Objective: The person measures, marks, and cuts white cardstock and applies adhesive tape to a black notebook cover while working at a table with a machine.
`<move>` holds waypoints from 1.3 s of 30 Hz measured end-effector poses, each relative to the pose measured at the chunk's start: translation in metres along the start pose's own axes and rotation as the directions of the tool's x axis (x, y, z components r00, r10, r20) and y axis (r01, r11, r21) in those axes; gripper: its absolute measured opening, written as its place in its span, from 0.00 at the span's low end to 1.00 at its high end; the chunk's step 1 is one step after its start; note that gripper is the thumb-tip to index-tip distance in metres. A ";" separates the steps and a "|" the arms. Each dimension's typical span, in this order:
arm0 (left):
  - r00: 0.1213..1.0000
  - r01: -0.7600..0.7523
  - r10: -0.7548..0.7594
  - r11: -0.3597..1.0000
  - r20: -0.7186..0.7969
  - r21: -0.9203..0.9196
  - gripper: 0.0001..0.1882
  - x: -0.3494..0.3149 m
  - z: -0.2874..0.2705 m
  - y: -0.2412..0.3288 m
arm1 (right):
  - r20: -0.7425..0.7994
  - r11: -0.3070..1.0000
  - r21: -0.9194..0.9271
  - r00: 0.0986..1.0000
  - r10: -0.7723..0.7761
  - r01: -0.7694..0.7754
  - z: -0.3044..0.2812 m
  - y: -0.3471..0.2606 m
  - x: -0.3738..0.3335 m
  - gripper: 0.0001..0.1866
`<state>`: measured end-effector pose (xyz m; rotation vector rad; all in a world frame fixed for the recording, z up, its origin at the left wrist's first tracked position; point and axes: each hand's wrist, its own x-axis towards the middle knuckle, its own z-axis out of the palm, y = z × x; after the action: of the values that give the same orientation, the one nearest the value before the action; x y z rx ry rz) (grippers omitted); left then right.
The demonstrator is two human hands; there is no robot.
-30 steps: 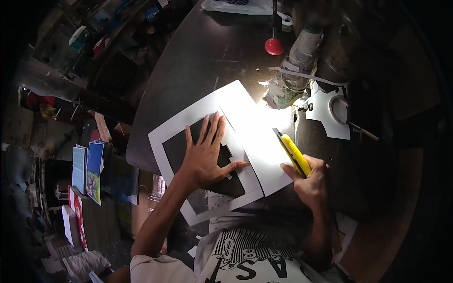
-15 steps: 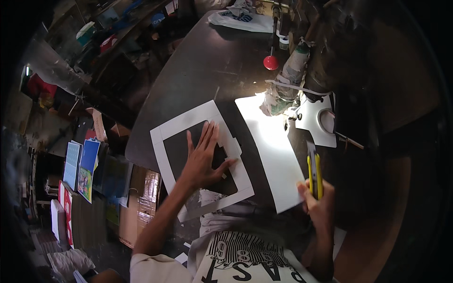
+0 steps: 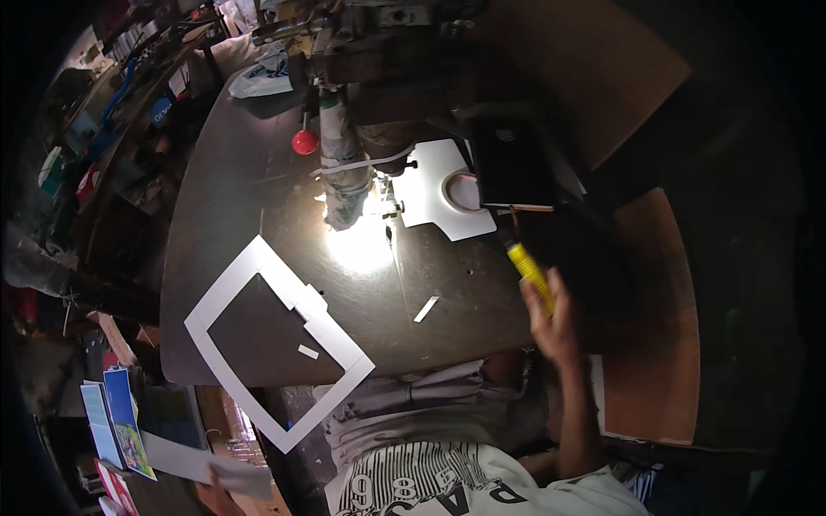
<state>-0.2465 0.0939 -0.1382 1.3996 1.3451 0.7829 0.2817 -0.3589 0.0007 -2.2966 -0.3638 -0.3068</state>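
Observation:
My right hand (image 3: 553, 316) grips a yellow box cutter (image 3: 532, 278) at the right of the dark table, its tip toward a black rectangular object (image 3: 514, 163). Down at the lower left, my left hand (image 3: 219, 494), partly cut off by shadow and the picture's edge, holds a long white sheet (image 3: 181, 458) beside the table, near a stack of boards and booklets. A white card frame (image 3: 222, 301) with a cut-out middle lies on the table's near left part, its lower corner past the edge. Two small white card scraps (image 3: 427, 309) lie on the tabletop.
A machine column (image 3: 344, 176) wrapped in rags stands on the table (image 3: 258, 189), with a bright lamp and a red ball knob (image 3: 305, 142). Right of it lies a white card with a tape roll (image 3: 463, 191). A brown board (image 3: 651, 344) leans at the right; colourful booklets (image 3: 129, 421) stand lower left.
The long white sheet has gone from the table to the lower left in my left hand, which has left the card frame. My right hand with the box cutter is farther forward. The view has shifted.

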 end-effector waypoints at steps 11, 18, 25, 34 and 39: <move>0.916 -0.051 -0.241 0.722 0.321 0.690 0.18 -0.074 0.119 -0.064 | 0.177 0.935 -0.295 0.973 -0.149 0.196 -0.047 0.055 0.078 0.24; 0.909 -0.079 -0.220 0.743 0.354 0.665 0.16 -0.097 0.127 -0.029 | 0.045 0.988 -0.156 0.999 -0.017 0.024 -0.042 0.172 0.173 0.28; 0.864 -0.111 -0.260 0.737 0.431 0.666 0.14 -0.146 0.107 -0.018 | 0.229 0.971 -0.152 0.962 -0.146 0.183 -0.120 0.269 0.232 0.28; 0.817 -0.020 -0.401 0.698 0.413 0.716 0.12 -0.205 0.057 -0.021 | 0.246 0.946 -0.315 0.956 0.159 -0.076 -0.117 0.123 0.155 0.26; 0.716 -0.120 -0.429 0.702 0.551 0.702 0.11 -0.187 0.097 -0.017 | -0.047 0.952 -0.303 0.999 0.020 -0.034 -0.161 0.189 0.159 0.26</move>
<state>-0.1931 -0.1103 -0.1482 1.8526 1.1491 -0.4766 0.4788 -0.5756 0.0345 -2.5896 -0.2779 -0.4231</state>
